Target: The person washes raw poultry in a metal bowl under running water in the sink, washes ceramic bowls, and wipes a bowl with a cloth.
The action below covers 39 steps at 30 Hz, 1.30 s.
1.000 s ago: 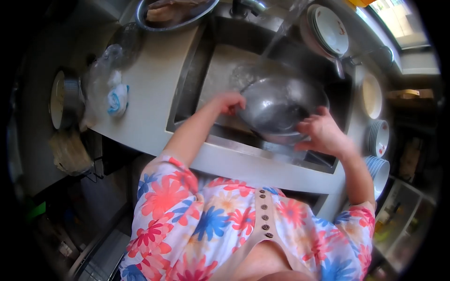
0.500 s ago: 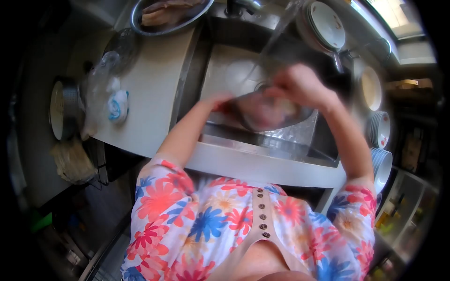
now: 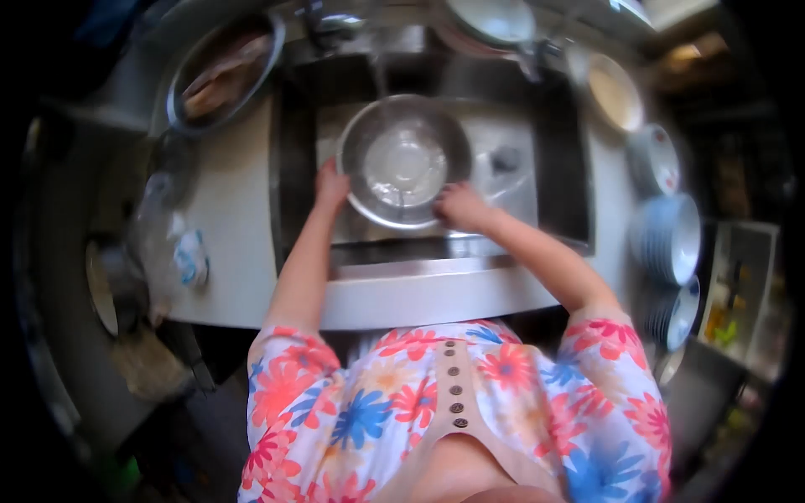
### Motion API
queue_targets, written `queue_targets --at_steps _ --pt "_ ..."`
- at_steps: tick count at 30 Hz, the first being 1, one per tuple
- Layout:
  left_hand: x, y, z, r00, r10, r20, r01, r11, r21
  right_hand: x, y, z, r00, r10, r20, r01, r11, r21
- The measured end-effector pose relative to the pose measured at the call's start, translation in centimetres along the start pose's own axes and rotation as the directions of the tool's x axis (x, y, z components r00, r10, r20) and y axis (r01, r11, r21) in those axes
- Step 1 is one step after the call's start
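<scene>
A round metal bowl (image 3: 448, 144) sits upright in the sink, with some clear water in its bottom. Its left rim is held by my left hand (image 3: 331, 184), the fingers closed at the edge. My right hand (image 3: 457, 206) is curled over the near right rim, slightly blurred, and its fingertips are partly hidden. A thin stream of water (image 3: 380, 75) falls from the tap (image 3: 335, 29) toward the bowl's far edge. Beneath the bowl, the sink (image 3: 520, 197) shows a wet pale bottom and a dark drain (image 3: 506, 159).
Left of the tap stands a metal basin (image 3: 277, 50) with pieces of raw meat. Stacked dishes (image 3: 495, 18) are behind the sink, and bowl stacks (image 3: 671, 239) line the right counter. A plastic bag (image 3: 155, 218) and a blue-white packet (image 3: 191, 257) lie on the left counter.
The bowl, tilted and blurred in my hands before, is now level with water in it. My right hand has moved down to its near rim. The whole view has shifted.
</scene>
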State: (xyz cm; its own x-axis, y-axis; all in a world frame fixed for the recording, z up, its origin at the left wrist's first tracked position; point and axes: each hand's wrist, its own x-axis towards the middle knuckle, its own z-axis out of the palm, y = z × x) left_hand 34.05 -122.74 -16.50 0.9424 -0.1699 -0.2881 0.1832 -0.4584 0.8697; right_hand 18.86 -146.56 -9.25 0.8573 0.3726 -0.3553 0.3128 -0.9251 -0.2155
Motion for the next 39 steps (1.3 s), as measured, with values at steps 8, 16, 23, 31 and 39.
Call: queue_targets --at_steps 8,16,23,31,39 --pt "-0.4 1.0 -1.5 0.993 -0.117 0.032 0.119 0.99 -0.073 -8.9 1.0 -5.7 0.734 0.589 -0.337 -0.221 0.677 0.702" --pt "0.2 0.2 -0.7 0.998 -0.064 -0.001 0.064 0.998 0.019 -27.9 -1.0 -3.4 0.088 0.996 0.019 -0.081 -0.012 0.997" --pt "0.0 0.3 -1.0 0.88 -0.38 0.285 0.418 0.904 -0.086 -36.1 -5.1 -2.1 -0.24 0.952 0.188 0.238 -0.13 0.963" --pt "3.1 -1.2 -2.3 0.972 -0.23 0.037 0.233 0.965 -0.121 -41.1 1.8 -6.2 -0.322 0.929 0.184 0.265 -0.098 0.959" --pt "-3.7 4.7 -2.6 0.997 0.035 -0.072 -0.035 0.999 -0.002 -47.2 12.5 -2.5 -0.181 0.938 0.297 0.229 -0.254 0.94"
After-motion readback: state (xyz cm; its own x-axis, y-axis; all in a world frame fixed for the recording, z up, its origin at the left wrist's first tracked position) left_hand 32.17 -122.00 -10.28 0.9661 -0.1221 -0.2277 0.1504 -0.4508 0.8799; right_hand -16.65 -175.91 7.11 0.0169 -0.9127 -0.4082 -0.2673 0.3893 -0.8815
